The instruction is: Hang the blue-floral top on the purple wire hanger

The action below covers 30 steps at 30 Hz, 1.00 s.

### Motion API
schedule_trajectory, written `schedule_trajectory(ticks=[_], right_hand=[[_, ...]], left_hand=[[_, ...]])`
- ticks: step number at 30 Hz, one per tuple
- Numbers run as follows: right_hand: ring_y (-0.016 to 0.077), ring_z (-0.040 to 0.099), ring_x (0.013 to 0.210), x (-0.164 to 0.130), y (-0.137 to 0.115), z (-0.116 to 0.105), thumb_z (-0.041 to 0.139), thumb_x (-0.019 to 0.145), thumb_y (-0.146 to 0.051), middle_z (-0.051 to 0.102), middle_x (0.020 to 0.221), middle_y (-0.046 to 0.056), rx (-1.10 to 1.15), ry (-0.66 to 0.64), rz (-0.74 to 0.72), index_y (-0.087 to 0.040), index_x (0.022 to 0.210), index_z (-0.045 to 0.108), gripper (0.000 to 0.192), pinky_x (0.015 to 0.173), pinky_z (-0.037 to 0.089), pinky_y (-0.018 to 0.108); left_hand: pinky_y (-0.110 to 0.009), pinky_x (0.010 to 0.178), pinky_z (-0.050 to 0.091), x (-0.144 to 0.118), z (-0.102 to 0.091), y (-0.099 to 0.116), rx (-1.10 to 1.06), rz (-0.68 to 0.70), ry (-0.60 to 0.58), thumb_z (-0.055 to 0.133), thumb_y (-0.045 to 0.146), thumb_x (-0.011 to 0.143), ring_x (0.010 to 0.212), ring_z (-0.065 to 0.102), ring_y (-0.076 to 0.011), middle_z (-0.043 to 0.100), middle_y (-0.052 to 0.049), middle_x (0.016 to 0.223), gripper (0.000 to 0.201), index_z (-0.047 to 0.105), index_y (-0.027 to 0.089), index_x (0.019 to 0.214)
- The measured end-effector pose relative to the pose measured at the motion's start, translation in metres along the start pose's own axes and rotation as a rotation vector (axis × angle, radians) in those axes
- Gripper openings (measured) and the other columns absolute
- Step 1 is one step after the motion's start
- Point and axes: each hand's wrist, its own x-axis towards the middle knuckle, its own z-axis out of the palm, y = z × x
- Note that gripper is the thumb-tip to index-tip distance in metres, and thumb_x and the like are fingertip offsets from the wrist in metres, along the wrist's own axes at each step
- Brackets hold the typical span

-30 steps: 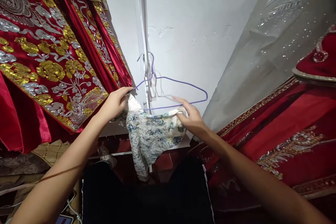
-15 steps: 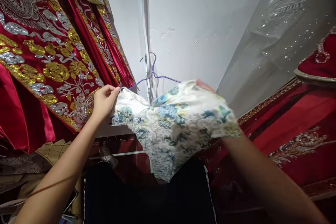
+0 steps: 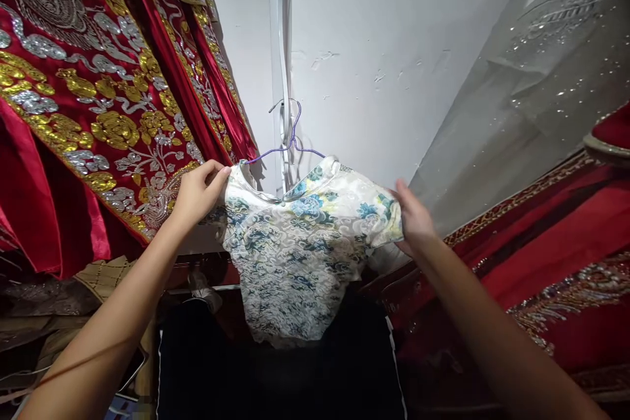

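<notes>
Red robe (image 3: 98, 111): hangs at the left, a heavy satin panel thick with gold and silver flower embroidery; its lower edge sits just behind the left hand, so the hand works right against it.
Red garment at the right (image 3: 556, 243): spread on a slant with a beaded gold border, just beside the right forearm, leaving only a narrow gap to work in.
Grey sequinned cloth (image 3: 516, 92): draped above that red garment, slanting down toward the right hand.
Wall (image 3: 374, 33): white and bare, with a pale strip (image 3: 283, 59) running down it; the hanger's hook appears to catch on this strip, which would be why the small garment hangs here between the robes.
Small garment (image 3: 300, 243): a child-size top of cream brocade with blue, green and yellow flowers, short sleeves and a small stand-up collar. It hangs in the middle of the view, draped over the hanger with its shoulders spread wide and its hem dropping toward the dark surface below.
Left hand (image 3: 197, 190): raised at the garment's left shoulder, thumb and fingers pinched together on the sleeve edge where the hanger's arm goes in, which holds that shoulder out flat.
Right hand (image 3: 413, 220): at the opposite sleeve, fingers curled around its edge with the thumb on top, pulling that side level with the other.
Hanger (image 3: 290, 144): thin purple wire; only the hook and the top of its arms show above the collar, the rest hidden inside the cloth.
</notes>
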Motion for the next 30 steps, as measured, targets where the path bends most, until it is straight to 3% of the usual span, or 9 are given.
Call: schedule_trajectory(ticks=[4,9,14,16,19,21,23,27,30], right_hand=[[0.0210,0.064,0.060,-0.005,-0.023,0.001,0.072,0.080,-0.056,0.069,0.070,0.003,0.002,0.092,-0.013,-0.024,0.085,0.072,0.032,0.054,0.051,0.033],[0.0219,0.063,0.062,-0.012,-0.036,0.011,0.064,0.088,-0.052,0.064,0.066,0.004,0.047,0.351,-0.180,-0.026,0.080,0.068,0.028,0.052,0.049,0.032],[0.0187,0.057,0.058,-0.068,-0.027,0.020,0.059,0.093,-0.047,0.059,0.064,0.002,-0.092,0.363,-0.181,-0.027,0.077,0.066,0.026,0.048,0.043,0.028],[0.0182,0.055,0.056,-0.094,-0.027,0.024,0.056,0.095,-0.044,0.059,0.064,0.001,-0.194,0.211,-0.239,-0.029,0.081,0.067,0.024,0.049,0.043,0.029],[0.0211,0.063,0.065,-0.115,-0.036,0.029,0.044,0.099,-0.050,0.070,0.077,0.004,-0.280,-0.301,-0.365,-0.032,0.100,0.071,0.033,0.065,0.051,0.033],[0.0231,0.069,0.076,-0.116,-0.042,0.034,0.029,0.101,-0.056,0.074,0.088,0.007,-0.263,-0.662,-0.451,-0.031,0.111,0.072,0.050,0.077,0.054,0.036],[0.0235,0.071,0.080,-0.108,-0.040,0.041,0.028,0.101,-0.054,0.076,0.091,0.008,-0.259,-0.824,-0.517,-0.029,0.117,0.071,0.053,0.080,0.054,0.036],[0.0229,0.071,0.097,-0.073,-0.005,0.067,0.051,0.097,-0.031,0.075,0.107,0.006,-0.464,-0.547,-0.572,-0.032,0.127,0.065,0.032,0.087,0.055,0.036],[0.0319,0.048,0.137,-0.041,0.032,0.092,0.066,0.086,-0.032,0.050,0.150,0.013,-0.618,-0.288,-0.614,-0.025,0.155,0.035,0.075,0.112,0.042,0.050]], left_hand=[[-0.027,0.075,0.046,0.017,0.003,0.021,-0.055,0.103,0.012,0.042,0.044,0.101,0.083,0.062,-0.0181,0.070,-0.004,0.090,0.039,0.070,0.018,0.102],[-0.037,0.108,0.040,0.043,-0.003,0.057,-0.033,0.285,-0.066,0.036,0.044,0.103,0.125,0.054,-0.0233,0.062,-0.008,0.134,0.046,0.059,0.020,0.135],[-0.044,0.111,0.039,0.038,0.000,0.063,-0.026,0.308,-0.202,0.050,0.047,0.097,0.130,0.051,-0.0277,0.057,-0.010,0.142,0.052,0.052,0.021,0.142],[-0.041,0.103,0.045,0.027,0.008,0.060,-0.087,0.285,-0.280,0.052,0.046,0.096,0.118,0.059,-0.0262,0.065,-0.010,0.130,0.047,0.059,0.019,0.135],[-0.033,0.077,0.052,0.008,0.018,0.054,-0.247,0.138,-0.392,0.044,0.048,0.100,0.081,0.066,-0.0201,0.071,-0.006,0.087,0.044,0.072,0.016,0.109],[-0.031,0.067,0.050,-0.003,0.019,0.049,-0.360,0.047,-0.372,0.043,0.052,0.099,0.070,0.063,-0.0183,0.066,-0.005,0.073,0.048,0.074,0.015,0.096],[-0.030,0.069,0.050,-0.012,0.016,0.045,-0.434,0.022,-0.284,0.044,0.054,0.099,0.072,0.063,-0.0184,0.066,-0.005,0.074,0.049,0.074,0.015,0.093],[-0.031,0.078,0.052,-0.025,0.004,0.056,-0.527,0.066,-0.214,0.048,0.049,0.099,0.082,0.065,-0.0184,0.070,-0.007,0.085,0.042,0.074,0.017,0.096],[-0.031,0.082,0.052,-0.035,0.000,0.078,-0.631,0.148,-0.288,0.053,0.042,0.098,0.087,0.066,-0.0185,0.070,-0.007,0.094,0.031,0.072,0.017,0.099]])
